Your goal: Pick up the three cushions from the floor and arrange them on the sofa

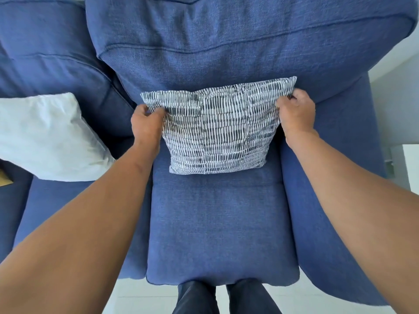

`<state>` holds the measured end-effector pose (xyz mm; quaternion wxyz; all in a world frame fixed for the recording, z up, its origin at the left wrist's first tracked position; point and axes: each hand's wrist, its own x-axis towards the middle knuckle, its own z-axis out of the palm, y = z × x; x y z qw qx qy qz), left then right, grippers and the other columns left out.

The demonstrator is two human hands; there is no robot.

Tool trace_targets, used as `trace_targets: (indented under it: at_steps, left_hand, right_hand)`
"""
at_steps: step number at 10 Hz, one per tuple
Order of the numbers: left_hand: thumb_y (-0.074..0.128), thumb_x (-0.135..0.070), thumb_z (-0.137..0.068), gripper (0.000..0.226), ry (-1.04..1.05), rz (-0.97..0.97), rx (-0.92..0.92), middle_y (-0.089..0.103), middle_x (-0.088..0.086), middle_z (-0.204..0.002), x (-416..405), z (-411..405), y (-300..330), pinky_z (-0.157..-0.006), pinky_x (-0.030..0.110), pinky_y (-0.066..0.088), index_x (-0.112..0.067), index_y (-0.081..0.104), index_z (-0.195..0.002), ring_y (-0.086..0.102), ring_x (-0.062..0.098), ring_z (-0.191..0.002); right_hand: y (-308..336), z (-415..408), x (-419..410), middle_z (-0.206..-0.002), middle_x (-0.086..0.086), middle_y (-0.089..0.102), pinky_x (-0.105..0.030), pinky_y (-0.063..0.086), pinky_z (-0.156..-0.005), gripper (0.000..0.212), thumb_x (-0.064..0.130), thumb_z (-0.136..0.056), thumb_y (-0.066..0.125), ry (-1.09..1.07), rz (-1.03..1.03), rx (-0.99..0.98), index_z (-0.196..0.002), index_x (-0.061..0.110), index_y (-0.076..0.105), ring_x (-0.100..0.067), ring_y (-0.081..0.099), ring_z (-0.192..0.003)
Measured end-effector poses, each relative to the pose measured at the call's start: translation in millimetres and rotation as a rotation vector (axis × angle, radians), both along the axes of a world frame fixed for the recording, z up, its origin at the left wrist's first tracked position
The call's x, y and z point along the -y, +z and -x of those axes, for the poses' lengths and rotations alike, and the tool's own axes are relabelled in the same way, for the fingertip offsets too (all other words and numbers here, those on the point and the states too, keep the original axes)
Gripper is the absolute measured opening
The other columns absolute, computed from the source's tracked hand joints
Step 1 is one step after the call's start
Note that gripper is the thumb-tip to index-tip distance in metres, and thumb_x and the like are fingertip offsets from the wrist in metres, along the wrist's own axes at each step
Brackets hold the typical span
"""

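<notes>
A black-and-white patterned cushion [217, 130] stands upright on the right seat of the blue sofa [222, 223], leaning against the backrest. My left hand [147, 125] pinches its upper left corner. My right hand [294, 112] grips its upper right corner. A plain white cushion [47, 137] lies on the neighbouring seat to the left, against the back. A third cushion is not in view.
The sofa's right armrest [335, 200] runs along the seat's right side. White tiled floor [136, 298] shows below the seat's front edge, where my legs [226, 298] stand. A brown object [4, 177] peeks in at the left edge.
</notes>
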<state>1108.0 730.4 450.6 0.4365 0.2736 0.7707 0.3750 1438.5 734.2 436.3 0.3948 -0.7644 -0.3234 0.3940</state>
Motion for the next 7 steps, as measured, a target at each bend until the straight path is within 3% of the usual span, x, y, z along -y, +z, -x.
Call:
trace_targets:
  at_steps: [1,2,3,4,5,6,7]
  left_hand:
    - [0.074,-0.024,-0.089,0.010,-0.020,-0.075,-0.067,0.069,-0.001,-0.082,-8,-2,4,-0.075,0.042,0.061,-0.021,0.066,-0.083,0.062,0.019,-0.079]
    - [0.075,-0.025,-0.089,0.014,0.003,-0.062,-0.127,0.066,-0.002,-0.078,-11,5,1,-0.069,0.040,0.057,-0.021,0.065,-0.081,0.059,0.019,-0.076]
    - [0.074,-0.027,-0.090,0.010,0.006,-0.061,-0.168,0.065,-0.001,-0.079,-15,10,-3,-0.069,0.036,0.052,-0.020,0.067,-0.086,0.057,0.018,-0.075]
    - [0.074,-0.031,-0.088,0.014,0.006,-0.067,-0.158,0.067,-0.001,-0.084,-12,9,-2,-0.073,0.037,0.056,-0.021,0.069,-0.095,0.060,0.017,-0.076]
    - [0.077,-0.036,-0.091,0.028,-0.026,-0.062,-0.202,0.074,-0.005,-0.100,3,7,10,-0.090,0.037,0.061,-0.020,0.070,-0.113,0.070,0.014,-0.089]
    - [0.075,-0.038,-0.094,0.039,-0.041,-0.056,-0.229,0.076,-0.007,-0.105,27,6,18,-0.096,0.034,0.059,-0.015,0.069,-0.126,0.073,0.014,-0.102]
    - [0.068,-0.037,-0.100,0.035,-0.059,0.038,-0.244,0.071,-0.011,-0.096,75,3,24,-0.087,0.032,0.055,-0.016,0.070,-0.128,0.068,0.015,-0.095]
  right_hand:
    - [-5,-5,-5,-0.084,0.001,0.073,-0.030,0.058,-0.073,0.010,0.029,-0.089,0.073,0.007,-0.035,0.025,-0.082,0.031,0.067,-0.010,0.064,-0.072]
    - [-7,-15,-10,-0.085,0.002,0.074,-0.038,0.064,-0.081,0.015,0.022,-0.090,0.076,-0.078,-0.007,0.078,-0.079,0.029,0.066,-0.010,0.065,-0.073]
    - [-9,-18,-15,-0.090,0.001,0.075,-0.045,0.064,-0.088,0.008,0.016,-0.090,0.076,-0.110,0.004,0.033,-0.090,0.022,0.071,-0.013,0.069,-0.079]
    - [-8,-15,-12,-0.095,0.000,0.078,-0.044,0.064,-0.090,0.016,0.019,-0.088,0.077,-0.098,0.011,-0.013,-0.104,0.017,0.075,-0.015,0.074,-0.086]
    - [6,-12,6,-0.113,-0.003,0.079,-0.038,0.061,-0.099,0.044,0.023,-0.090,0.078,-0.070,0.006,-0.041,-0.131,0.011,0.067,-0.017,0.076,-0.101]
    - [17,-11,31,-0.128,-0.006,0.075,-0.037,0.056,-0.105,0.056,0.027,-0.092,0.076,-0.029,0.017,-0.028,-0.143,0.010,0.059,-0.017,0.072,-0.112]
    - [26,-7,73,-0.131,-0.005,0.074,-0.043,0.056,-0.107,0.049,0.025,-0.094,0.072,0.016,0.030,-0.067,-0.140,0.012,0.062,-0.018,0.071,-0.116]
